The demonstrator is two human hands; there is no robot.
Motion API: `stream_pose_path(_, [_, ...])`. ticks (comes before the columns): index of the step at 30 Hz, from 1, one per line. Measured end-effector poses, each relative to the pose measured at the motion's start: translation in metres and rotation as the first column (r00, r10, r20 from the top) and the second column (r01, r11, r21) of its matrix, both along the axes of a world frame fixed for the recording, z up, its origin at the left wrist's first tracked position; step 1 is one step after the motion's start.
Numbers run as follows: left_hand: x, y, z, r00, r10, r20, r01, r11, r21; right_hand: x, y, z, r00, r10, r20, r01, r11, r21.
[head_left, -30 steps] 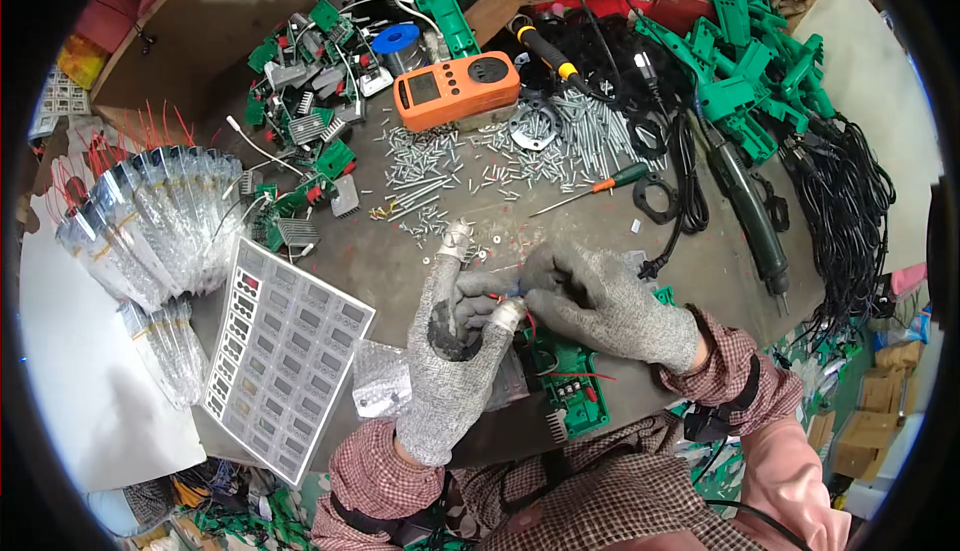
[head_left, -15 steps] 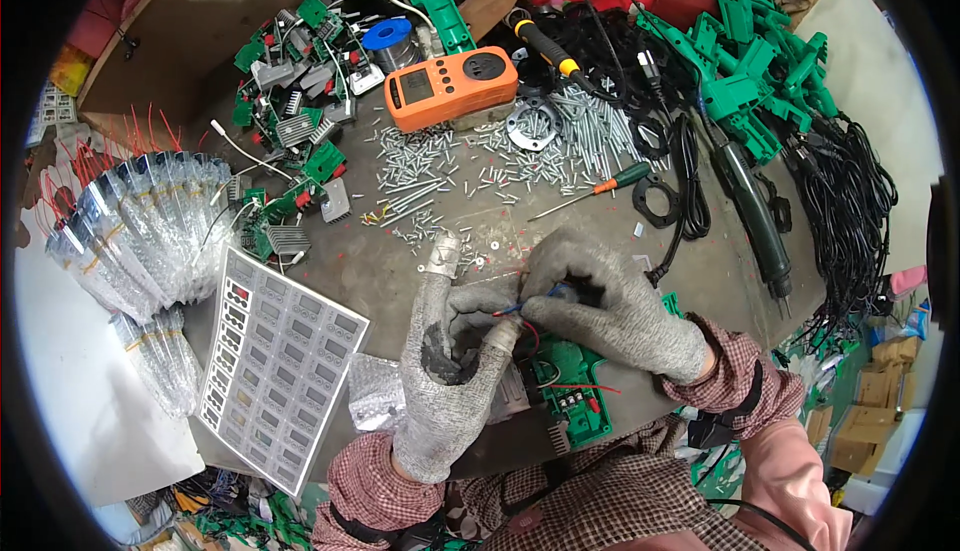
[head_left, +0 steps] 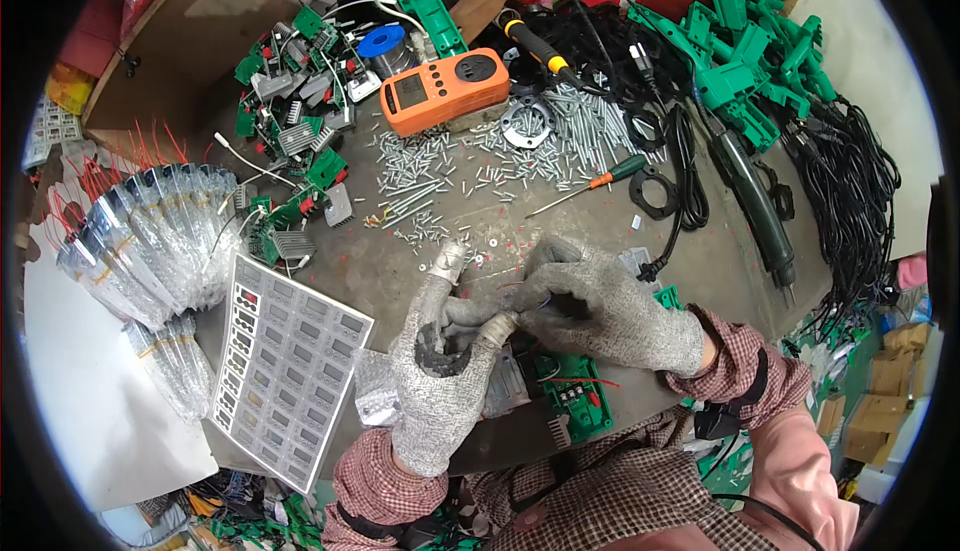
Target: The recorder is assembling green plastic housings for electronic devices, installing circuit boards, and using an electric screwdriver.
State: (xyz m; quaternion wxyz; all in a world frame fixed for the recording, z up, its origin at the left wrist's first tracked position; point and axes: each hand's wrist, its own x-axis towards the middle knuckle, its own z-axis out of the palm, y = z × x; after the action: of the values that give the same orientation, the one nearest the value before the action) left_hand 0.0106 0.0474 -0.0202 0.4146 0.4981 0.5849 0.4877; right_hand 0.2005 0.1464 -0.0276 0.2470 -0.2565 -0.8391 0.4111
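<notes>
pinching a small part (head_left: pixel 500 323) — between left hand (head_left: pixel 440 371) and right hand (head_left: pixel 600 311)

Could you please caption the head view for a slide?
Gloved left hand and right hand meet over a green circuit board beside scattered screws.

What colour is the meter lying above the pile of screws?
Orange, with a small grey screen; the meter shows clearly in the head view.

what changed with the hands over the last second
The right hand closed in over the left hand, its fingers now meeting the left fingertips around a small part with thin wires. The left hand kept its place. The orange meter, screws and label sheet stayed put.
</notes>
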Motion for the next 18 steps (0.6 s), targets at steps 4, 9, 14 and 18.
stream_pose_path(4, [-0.007, -0.011, 0.003, 0.977, 0.013, -0.211, 0.002, 0.997, 0.073, 0.003, 0.000, -0.002, 0.980, 0.031, -0.198, -0.032, 0.999, 0.000])
stream_pose_path(9, [-0.046, -0.037, 0.063, 0.612, -0.386, -0.690, 0.168, 0.916, -0.363, 0.007, -0.001, 0.003, 0.990, 0.070, -0.125, -0.074, 0.997, -0.021])
stream_pose_path(14, [0.000, -0.010, 0.067, -0.060, -0.112, -0.992, 0.425, 0.896, -0.127, 0.009, -0.002, 0.004, 0.987, 0.142, -0.073, -0.136, 0.988, 0.077])
stream_pose_path(18, [-0.005, 0.003, 0.047, 0.659, -0.222, -0.718, 0.255, 0.965, -0.064, 0.008, 0.000, -0.010, 0.990, 0.070, -0.123, -0.063, 0.996, 0.060])
